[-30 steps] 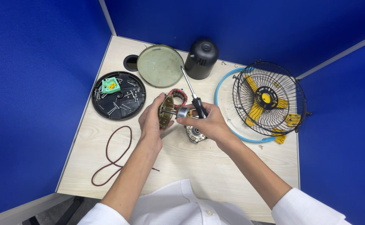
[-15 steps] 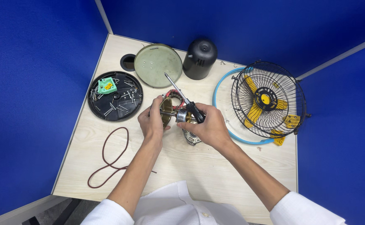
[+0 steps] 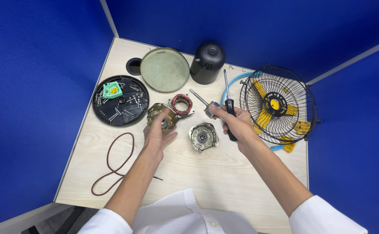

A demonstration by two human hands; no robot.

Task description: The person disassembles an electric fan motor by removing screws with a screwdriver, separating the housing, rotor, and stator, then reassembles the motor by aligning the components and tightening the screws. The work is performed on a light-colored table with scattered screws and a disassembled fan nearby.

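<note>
At a pale wooden surface (image 3: 189,173) walled in blue, the left hand (image 3: 157,134) curls around a brass-coloured round motor housing (image 3: 160,116), which rests just beside a red-wound copper stator ring (image 3: 181,104). The right hand (image 3: 237,123) is closed on a black-handled screwdriver (image 3: 228,108), shaft pointing up, and also pinches a silver rotor with a thin steel shaft (image 3: 206,106). A grey metal end cover (image 3: 203,136) lies between the hands. A black round tray of screws (image 3: 120,100) sits to the left, a black wire-caged fan with yellow blades (image 3: 278,104) to the right.
</note>
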